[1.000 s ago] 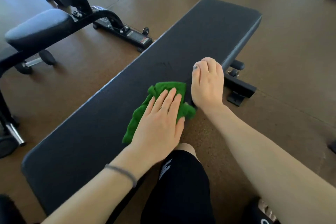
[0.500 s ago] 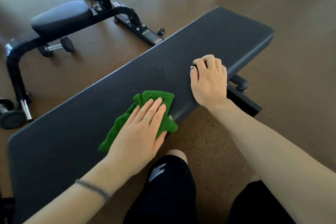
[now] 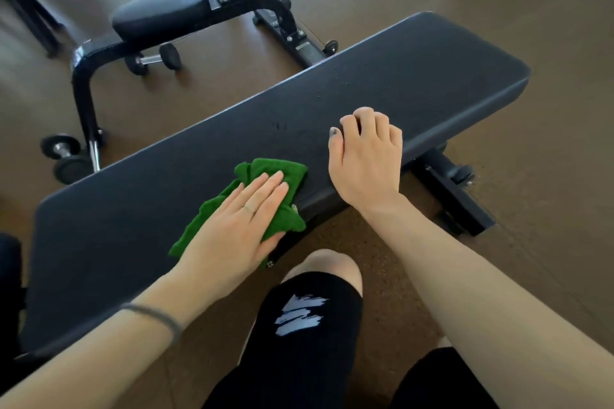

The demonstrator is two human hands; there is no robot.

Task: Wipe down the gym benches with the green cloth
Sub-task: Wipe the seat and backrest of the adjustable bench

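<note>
A long black padded flat bench [image 3: 415, 76] runs diagonally from lower left to upper right. The crumpled green cloth [image 3: 282, 173] lies on its near edge around the middle. My left hand [image 3: 232, 226] lies flat on top of the cloth, fingers together, pressing it to the pad. To the right of the cloth, my right hand [image 3: 365, 159] rests on the bench's near edge with fingers curled over the pad and nothing in it. Small specks and scuff marks show on the pad beyond the hands.
A second black bench [image 3: 159, 12] with a curved steel frame stands behind at upper left. Small dumbbells [image 3: 153, 60] lie on the brown floor beneath it, another dumbbell [image 3: 63, 156] at left. The flat bench's foot bar [image 3: 455, 189] sticks out right. My knees are below.
My left hand has slid the cloth along the pad's near edge toward the lower-left end, then partway back toward my right hand. The right hand's fingers have curled. The view has shifted, showing more of the bench.
</note>
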